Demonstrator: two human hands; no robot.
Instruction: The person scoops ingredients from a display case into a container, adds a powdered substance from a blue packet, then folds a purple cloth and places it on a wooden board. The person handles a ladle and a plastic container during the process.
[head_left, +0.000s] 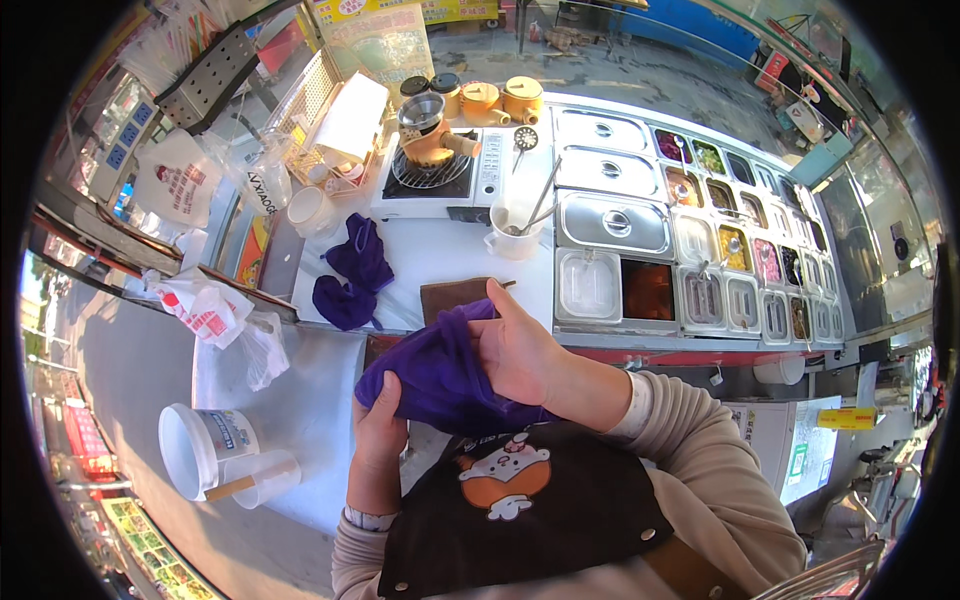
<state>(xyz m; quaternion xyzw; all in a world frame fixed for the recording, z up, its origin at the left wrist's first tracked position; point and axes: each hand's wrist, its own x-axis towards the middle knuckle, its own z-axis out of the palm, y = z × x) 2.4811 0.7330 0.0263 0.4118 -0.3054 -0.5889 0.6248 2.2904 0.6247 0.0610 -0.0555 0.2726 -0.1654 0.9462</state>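
Note:
Both hands hold a purple cloth garment (442, 375), possibly a sleeve cover, in front of the apron. My left hand (382, 420) grips its left end, thumb on top. My right hand (517, 352) is at the upper right edge, thumb raised and fingers partly tucked into the fabric. Just beyond, a folded brown cloth (454, 294) lies on the white counter, partly covered by the purple fabric. Two more bunched purple cloth pieces (361, 251) (345, 302) lie on the counter to the left.
A clay pot (431, 146) stands on a portable stove (487, 169). Nearer is a plastic pitcher (516, 236) with ladles. Steel-lidded pans (615, 221) and topping containers fill the right side. A white bucket (184, 454) stands at lower left; plastic bags (210, 307) hang above it.

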